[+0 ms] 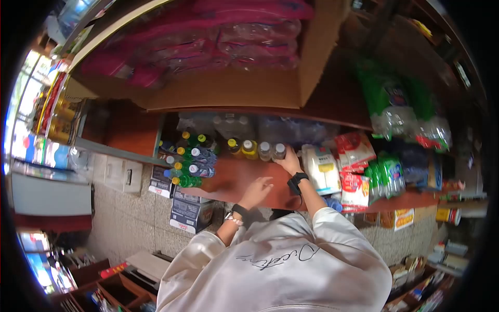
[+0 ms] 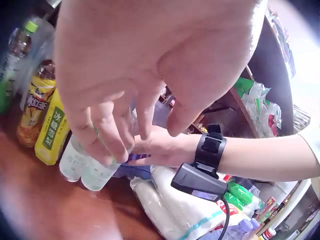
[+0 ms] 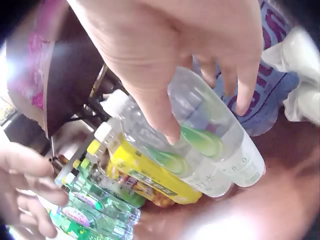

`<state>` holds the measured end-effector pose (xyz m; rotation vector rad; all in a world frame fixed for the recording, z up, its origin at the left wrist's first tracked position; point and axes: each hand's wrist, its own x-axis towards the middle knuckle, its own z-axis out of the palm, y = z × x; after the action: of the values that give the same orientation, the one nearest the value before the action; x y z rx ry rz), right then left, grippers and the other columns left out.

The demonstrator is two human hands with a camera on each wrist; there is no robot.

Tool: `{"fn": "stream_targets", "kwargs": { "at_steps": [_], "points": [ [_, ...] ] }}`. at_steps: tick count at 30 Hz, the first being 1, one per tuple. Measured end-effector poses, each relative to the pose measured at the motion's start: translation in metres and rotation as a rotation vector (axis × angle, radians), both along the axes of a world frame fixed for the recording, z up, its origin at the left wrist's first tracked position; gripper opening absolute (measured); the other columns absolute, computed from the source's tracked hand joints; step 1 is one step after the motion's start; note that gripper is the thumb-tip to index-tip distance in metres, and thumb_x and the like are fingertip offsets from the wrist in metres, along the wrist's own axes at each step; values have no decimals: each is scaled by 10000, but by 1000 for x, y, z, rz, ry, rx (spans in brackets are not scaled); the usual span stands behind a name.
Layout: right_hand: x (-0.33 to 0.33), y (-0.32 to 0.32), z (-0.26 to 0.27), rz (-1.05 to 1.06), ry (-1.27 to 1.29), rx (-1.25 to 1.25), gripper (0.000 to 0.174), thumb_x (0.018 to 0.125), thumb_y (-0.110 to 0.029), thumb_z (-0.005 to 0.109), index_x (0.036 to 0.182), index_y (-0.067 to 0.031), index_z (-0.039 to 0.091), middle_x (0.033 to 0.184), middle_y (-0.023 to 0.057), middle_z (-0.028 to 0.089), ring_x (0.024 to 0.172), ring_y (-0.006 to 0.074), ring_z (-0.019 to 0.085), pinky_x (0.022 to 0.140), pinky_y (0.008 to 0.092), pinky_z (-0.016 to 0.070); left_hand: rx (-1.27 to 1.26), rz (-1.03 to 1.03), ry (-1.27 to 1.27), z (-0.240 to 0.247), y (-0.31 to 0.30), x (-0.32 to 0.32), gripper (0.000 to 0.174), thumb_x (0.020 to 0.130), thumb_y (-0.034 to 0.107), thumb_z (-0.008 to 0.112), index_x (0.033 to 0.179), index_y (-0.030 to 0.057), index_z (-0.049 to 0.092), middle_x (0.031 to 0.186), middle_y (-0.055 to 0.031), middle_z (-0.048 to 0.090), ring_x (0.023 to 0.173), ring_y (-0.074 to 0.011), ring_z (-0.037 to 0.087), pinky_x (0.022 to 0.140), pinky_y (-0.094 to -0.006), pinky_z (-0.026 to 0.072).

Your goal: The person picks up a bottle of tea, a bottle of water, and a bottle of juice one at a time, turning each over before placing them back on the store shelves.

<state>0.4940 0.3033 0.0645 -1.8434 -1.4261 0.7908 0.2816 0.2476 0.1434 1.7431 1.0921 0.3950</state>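
Closest to the lens, a pale sweatshirt (image 1: pixel 280 260) fills the bottom middle of the head view, its black script too looped to read. Above it, at frame centre, the right hand (image 1: pixel 289 162) curls thumb and fingers round a clear bottle (image 1: pixel 279 151) on the brown shelf (image 1: pixel 234 179), touching a second clear bottle (image 1: pixel 265 151). Its green label is blurred. The left hand (image 1: pixel 256 190) hovers over the shelf, fingers loosely spread, holding nothing. At the left edge of the left wrist view, a yellow bottle (image 2: pixel 50 132) shows Chinese characters on a green band. Lower down, a black wrist strap (image 2: pixel 207 152) partly covers a white pack (image 2: pixel 165 210)
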Motion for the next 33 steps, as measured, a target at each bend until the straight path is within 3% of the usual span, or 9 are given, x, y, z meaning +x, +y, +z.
{"fn": "stream_targets", "kwargs": {
  "at_steps": [5, 6, 13, 19, 21, 25, 26, 31, 33],
  "points": [
    [1, 9, 0, 45, 13, -154, 757, 631, -258, 829, 1246, -100, 419, 1048, 213, 650, 995, 416, 624, 814, 459, 516, 73, 155, 12, -22, 5, 27, 370, 929, 246, 578, 1239, 44, 567, 1153, -176, 581, 940, -287, 638, 830, -366, 516],
    [4, 5, -1, 119, 9, -33, 736, 634, -272, 826, 1227, -96, 427, 1064, 210, 648, 992, 417, 623, 801, 462, 516, 74, 185, 14, -28, 4, 27, 417, 913, 226, 583, 1277, 30, 535, 1181, -178, 570, 961, -291, 628, 849, -375, 511],
    [-13, -49, 12, 400, 84, -63, 606, 635, -159, 807, 1152, -103, 495, 1023, 175, 669, 1009, 379, 638, 825, 433, 516, -26, 340, 36, -95, -41, -1, 626, 855, 237, 624, 1389, -16, 416, 1297, -230, 520, 1024, -314, 613, 906, -392, 496],
    [-62, -91, 33, 702, 67, -195, 582, 641, -210, 814, 1143, -115, 535, 1014, 155, 685, 982, 361, 649, 831, 447, 521, 49, 350, 177, -123, -89, -58, 731, 765, 216, 735, 1393, 12, 420, 1244, -219, 572, 1075, -315, 604, 928, -393, 480],
    [-91, -103, 43, 755, 30, -224, 579, 633, -257, 822, 1126, -125, 548, 991, 149, 693, 951, 359, 659, 815, 449, 525, -238, 325, -88, -111, -105, -81, 785, 702, 164, 789, 1389, 35, 430, 1188, -189, 614, 1082, -315, 604, 929, -397, 471],
    [-164, -135, 67, 889, 61, -196, 567, 632, -330, 819, 1104, -142, 567, 963, 146, 700, 925, 353, 668, 790, 450, 529, -88, 498, -17, -43, -158, -117, 742, 667, 167, 821, 1319, 54, 485, 1102, -167, 643, 1047, -316, 615, 900, -396, 479],
    [-187, -144, 81, 909, 29, -146, 561, 621, -373, 831, 1065, -129, 589, 916, 136, 705, 883, 341, 680, 764, 435, 538, -35, 573, -96, -73, -175, -129, 690, 663, 201, 837, 1257, 49, 522, 1118, -175, 642, 1057, -321, 612, 908, -398, 474],
    [-292, -198, 132, 1103, -77, -27, 616, 608, -488, 836, 1059, -128, 621, 843, 137, 704, 820, 330, 694, 722, 417, 544, 32, 843, -216, -41, -261, -215, 655, 689, 309, 826, 1229, 64, 547, 1144, -172, 641, 1063, -326, 614, 902, -403, 476],
    [-335, -225, 151, 1158, -81, 11, 648, 607, -505, 836, 1083, -123, 620, 828, 146, 699, 810, 332, 694, 724, 417, 544, -45, 941, -7, 29, -304, -249, 652, 690, 360, 821, 1217, 78, 561, 1159, -186, 628, 1055, -343, 617, 887, -416, 485]
  ]
}}
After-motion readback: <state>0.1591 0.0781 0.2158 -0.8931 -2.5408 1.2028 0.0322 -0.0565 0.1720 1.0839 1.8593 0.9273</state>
